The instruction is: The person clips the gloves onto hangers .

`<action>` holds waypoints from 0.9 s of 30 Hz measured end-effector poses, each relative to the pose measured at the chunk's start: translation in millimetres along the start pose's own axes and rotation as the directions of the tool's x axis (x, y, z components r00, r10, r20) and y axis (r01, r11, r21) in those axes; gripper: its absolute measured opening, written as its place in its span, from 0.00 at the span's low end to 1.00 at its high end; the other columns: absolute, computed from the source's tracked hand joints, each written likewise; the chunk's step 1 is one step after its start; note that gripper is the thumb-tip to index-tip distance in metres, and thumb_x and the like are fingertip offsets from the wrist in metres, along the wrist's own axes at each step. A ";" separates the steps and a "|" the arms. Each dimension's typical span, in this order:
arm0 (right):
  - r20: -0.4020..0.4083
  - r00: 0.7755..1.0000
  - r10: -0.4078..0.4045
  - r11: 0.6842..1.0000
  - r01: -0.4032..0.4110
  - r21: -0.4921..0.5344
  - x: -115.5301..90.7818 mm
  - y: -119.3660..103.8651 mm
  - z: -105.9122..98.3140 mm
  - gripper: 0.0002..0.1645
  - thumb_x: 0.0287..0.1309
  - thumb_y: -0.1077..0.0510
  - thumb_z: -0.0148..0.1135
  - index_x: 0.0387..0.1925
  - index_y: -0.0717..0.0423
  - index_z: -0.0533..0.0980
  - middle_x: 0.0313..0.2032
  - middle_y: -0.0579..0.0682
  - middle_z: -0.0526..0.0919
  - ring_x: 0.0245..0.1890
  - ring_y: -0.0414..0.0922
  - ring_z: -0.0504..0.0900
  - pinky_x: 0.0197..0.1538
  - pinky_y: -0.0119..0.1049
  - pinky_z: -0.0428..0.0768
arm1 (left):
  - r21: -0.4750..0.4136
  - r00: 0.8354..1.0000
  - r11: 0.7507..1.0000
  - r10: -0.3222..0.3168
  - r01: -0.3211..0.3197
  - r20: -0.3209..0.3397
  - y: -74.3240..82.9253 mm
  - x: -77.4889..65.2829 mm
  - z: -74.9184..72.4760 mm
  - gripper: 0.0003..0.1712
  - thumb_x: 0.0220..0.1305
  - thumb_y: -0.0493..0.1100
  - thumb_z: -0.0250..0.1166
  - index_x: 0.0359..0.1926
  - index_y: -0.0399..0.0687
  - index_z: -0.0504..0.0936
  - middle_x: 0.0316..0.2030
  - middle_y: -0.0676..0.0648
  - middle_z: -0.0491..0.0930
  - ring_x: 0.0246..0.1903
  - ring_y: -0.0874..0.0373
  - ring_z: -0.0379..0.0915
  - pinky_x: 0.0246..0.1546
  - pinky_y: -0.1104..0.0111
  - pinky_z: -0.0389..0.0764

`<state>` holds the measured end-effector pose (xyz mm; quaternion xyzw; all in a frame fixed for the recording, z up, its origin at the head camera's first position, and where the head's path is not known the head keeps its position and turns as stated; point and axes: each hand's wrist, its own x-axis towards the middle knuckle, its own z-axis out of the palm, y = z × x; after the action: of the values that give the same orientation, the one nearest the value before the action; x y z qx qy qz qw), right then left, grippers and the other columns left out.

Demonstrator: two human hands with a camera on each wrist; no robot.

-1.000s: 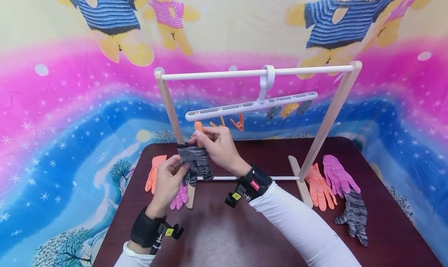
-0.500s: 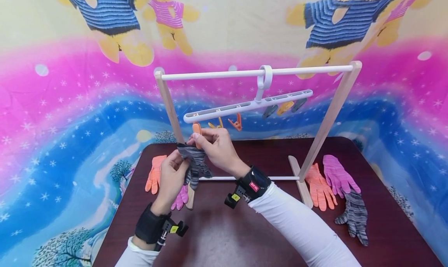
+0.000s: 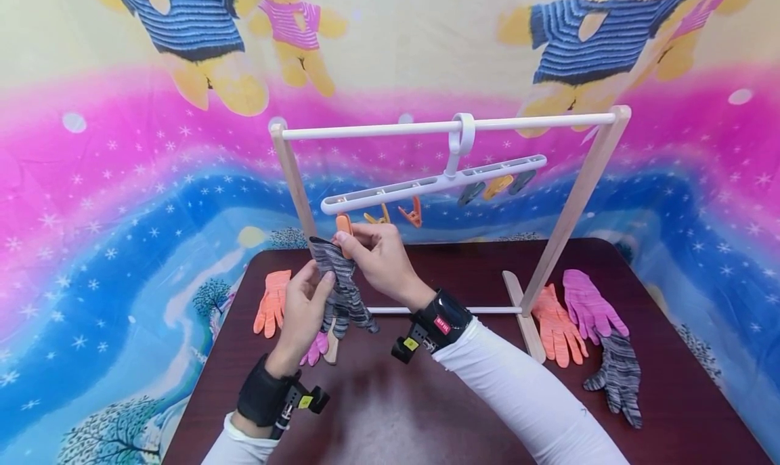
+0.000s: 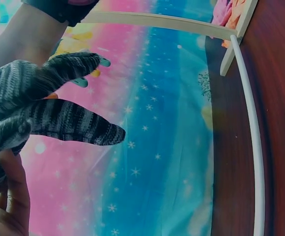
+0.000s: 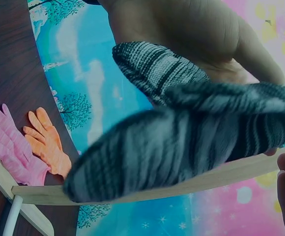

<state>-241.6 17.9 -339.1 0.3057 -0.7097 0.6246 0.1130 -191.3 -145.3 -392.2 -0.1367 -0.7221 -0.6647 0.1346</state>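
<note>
A black-and-grey striped knit glove point(image 3: 344, 285) hangs under the left end of the white clip hanger point(image 3: 396, 193), cuff up and fingers down. My left hand point(image 3: 298, 316) pinches it near the cuff, thumb in front. Just to the right, my right hand point(image 3: 390, 262) pinches an orange clothespin point(image 3: 344, 227) at the hanger's end, beside the cuff. The clothespin's lower end is hidden by my fingers. Striped glove fingers point(image 4: 73, 123) spread across the left wrist view. In the right wrist view, the glove point(image 5: 147, 152) covers much of the space below my right palm.
The hanger hooks over the white rod point(image 3: 378, 128) of a wooden stand. Other clothespins point(image 3: 500, 186) hang along it. Orange point(image 3: 556, 326) and pink gloves point(image 3: 590, 302) plus a striped glove point(image 3: 617, 377) lie right. Another orange glove point(image 3: 272, 302) and a pink glove point(image 3: 314, 348) lie left.
My left hand has shifted slightly right and turned the striped glove, raising its cuff beside the clothespin. The hanger has swung a little left. My right hand keeps its grip nearly in place.
</note>
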 end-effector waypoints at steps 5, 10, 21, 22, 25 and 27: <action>-0.006 1.000 -0.001 1.000 0.001 0.021 0.0 0.5 0.4 0.13 0.68 0.60 0.59 0.42 0.67 0.85 0.30 0.60 0.88 0.27 0.35 0.79 0.32 0.29 0.74 | -0.010 0.999 0.999 0.031 -0.030 0.018 -1.5 0.4 -0.1 0.20 0.73 0.36 0.58 0.63 0.41 0.77 0.41 0.59 0.85 0.38 0.65 0.80 0.40 0.74 0.81; -0.007 1.000 0.005 1.000 -0.004 0.023 0.5 0.4 0.8 0.13 0.68 0.60 0.60 0.41 0.65 0.85 0.34 0.60 0.90 0.30 0.35 0.82 0.35 0.30 0.77 | -0.032 1.000 0.999 0.024 -0.024 0.020 0.0 2.2 1.1 0.15 0.71 0.35 0.62 0.56 0.38 0.80 0.33 0.58 0.84 0.30 0.65 0.77 0.33 0.73 0.80; -0.001 1.000 0.028 0.999 -0.027 0.033 0.1 -1.0 0.5 0.12 0.68 0.60 0.60 0.41 0.65 0.85 0.37 0.60 0.89 0.39 0.45 0.90 0.43 0.34 0.85 | -0.041 0.999 0.999 -0.025 0.026 0.023 6.7 1.8 2.0 0.12 0.69 0.33 0.62 0.51 0.32 0.81 0.33 0.60 0.86 0.31 0.64 0.83 0.34 0.70 0.84; 0.000 1.000 0.027 0.999 -0.027 0.036 0.1 -0.9 0.6 0.12 0.68 0.60 0.60 0.42 0.65 0.85 0.37 0.60 0.89 0.39 0.46 0.90 0.44 0.35 0.85 | -0.040 0.999 0.999 -0.027 0.028 0.020 6.9 1.9 2.2 0.12 0.69 0.33 0.62 0.51 0.32 0.81 0.32 0.60 0.87 0.31 0.64 0.83 0.34 0.70 0.85; 0.000 1.000 0.030 0.999 -0.030 0.031 -0.1 -0.9 0.4 0.13 0.68 0.60 0.60 0.42 0.65 0.85 0.38 0.61 0.90 0.40 0.47 0.90 0.44 0.35 0.85 | -0.041 1.000 0.999 -0.027 0.028 0.006 7.4 3.1 3.3 0.11 0.69 0.34 0.63 0.50 0.32 0.81 0.31 0.60 0.87 0.30 0.64 0.84 0.34 0.70 0.85; 0.001 0.999 0.033 0.999 -0.033 0.028 -0.4 -0.5 0.3 0.13 0.68 0.60 0.60 0.43 0.65 0.85 0.39 0.61 0.90 0.41 0.47 0.90 0.44 0.34 0.85 | -0.047 1.000 0.999 -0.022 0.022 -0.004 8.1 4.3 4.4 0.11 0.69 0.34 0.63 0.49 0.32 0.82 0.31 0.60 0.87 0.30 0.64 0.84 0.34 0.69 0.85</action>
<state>-240.9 17.8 -339.0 0.2956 -0.7057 0.6363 0.0984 -192.3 -140.2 -383.5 -0.1306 -0.7074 -0.6832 0.1256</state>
